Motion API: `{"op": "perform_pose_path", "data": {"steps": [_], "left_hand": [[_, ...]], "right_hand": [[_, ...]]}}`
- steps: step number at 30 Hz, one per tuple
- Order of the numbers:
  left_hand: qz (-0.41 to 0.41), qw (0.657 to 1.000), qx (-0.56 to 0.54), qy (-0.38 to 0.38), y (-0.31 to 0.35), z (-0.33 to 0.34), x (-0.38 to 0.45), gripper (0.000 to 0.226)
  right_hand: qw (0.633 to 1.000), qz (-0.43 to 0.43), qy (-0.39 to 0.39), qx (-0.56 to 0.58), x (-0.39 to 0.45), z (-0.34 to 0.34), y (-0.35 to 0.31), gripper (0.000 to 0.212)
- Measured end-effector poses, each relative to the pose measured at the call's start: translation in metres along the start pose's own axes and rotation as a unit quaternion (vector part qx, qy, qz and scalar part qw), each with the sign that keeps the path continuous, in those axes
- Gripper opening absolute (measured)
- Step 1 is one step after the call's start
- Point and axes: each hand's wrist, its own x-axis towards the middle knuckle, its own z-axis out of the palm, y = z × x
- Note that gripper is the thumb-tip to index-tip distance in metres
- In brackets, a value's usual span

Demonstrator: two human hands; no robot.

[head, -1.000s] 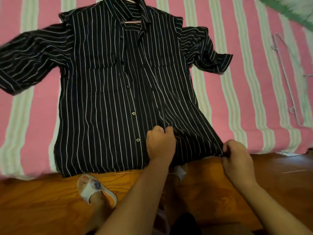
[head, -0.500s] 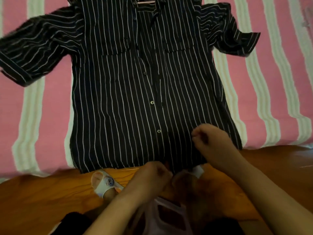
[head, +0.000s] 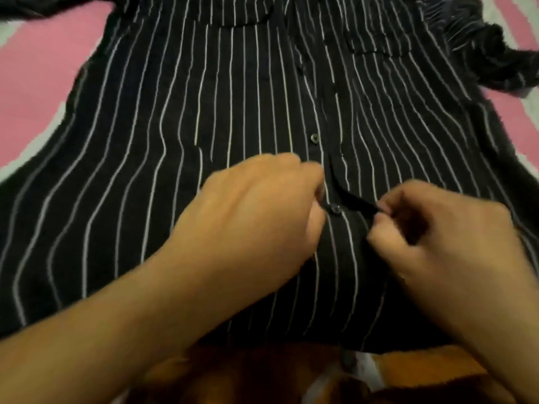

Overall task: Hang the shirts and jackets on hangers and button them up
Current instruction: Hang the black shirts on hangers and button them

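A black shirt (head: 163,118) with thin white stripes lies front-up across the bed, filling most of the view. Its front is open below the chest pockets. My left hand (head: 256,211) pinches the left front edge beside a dark button (head: 335,208). My right hand (head: 431,237) pinches the opposite placket edge (head: 358,204) and lifts it a little, just right of that button. A second button (head: 314,137) sits higher up on the left front. The collar and the hanger are out of the frame.
Pink and pale striped bedding (head: 38,80) shows at the left and top right. The shirt's right sleeve (head: 495,56) lies crumpled at the top right. Below the hem is an orange-brown wooden floor (head: 423,365), with something white (head: 364,365) at the bed's edge.
The view has closed in on the shirt's lower front. Both hands moved up from the hem to the button line, and each now pinches one front edge at the lower button.
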Motion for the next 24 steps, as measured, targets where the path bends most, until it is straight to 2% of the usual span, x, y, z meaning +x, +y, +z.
{"op": "perform_pose_path", "data": {"steps": [3, 9, 14, 19, 21, 23, 24], "left_hand": [[-0.008, 0.999, -0.022, 0.037, -0.001, 0.002, -0.009, 0.02], [-0.012, 0.997, -0.052, 0.048, 0.007, 0.001, -0.017, 0.022], [-0.048, 0.996, -0.067, 0.024, 0.019, -0.009, -0.03, 0.021], [-0.06, 0.997, -0.046, 0.031, 0.031, -0.006, -0.032, 0.021], [-0.058, 0.998, -0.033, 0.008, 0.037, -0.008, -0.031, 0.019], [-0.07, 0.996, -0.052, 0.001, 0.045, -0.014, -0.03, 0.003], [-0.081, 0.995, -0.062, 0.011, 0.048, -0.017, -0.029, 0.013]], "right_hand": [[0.995, 0.03, 0.034, 0.091, -0.008, 0.002, 0.006, 0.013], [0.964, 0.069, -0.104, 0.237, -0.011, -0.017, 0.018, 0.028], [0.908, 0.114, -0.121, 0.385, -0.013, -0.028, 0.019, 0.032], [0.908, 0.121, -0.104, 0.387, -0.015, -0.027, 0.015, 0.032], [0.921, 0.119, -0.105, 0.356, -0.017, -0.025, 0.015, 0.027], [0.94, 0.084, -0.094, 0.317, -0.019, -0.019, 0.018, 0.027], [0.948, 0.065, -0.082, 0.3, -0.018, -0.018, 0.019, 0.023]]}}
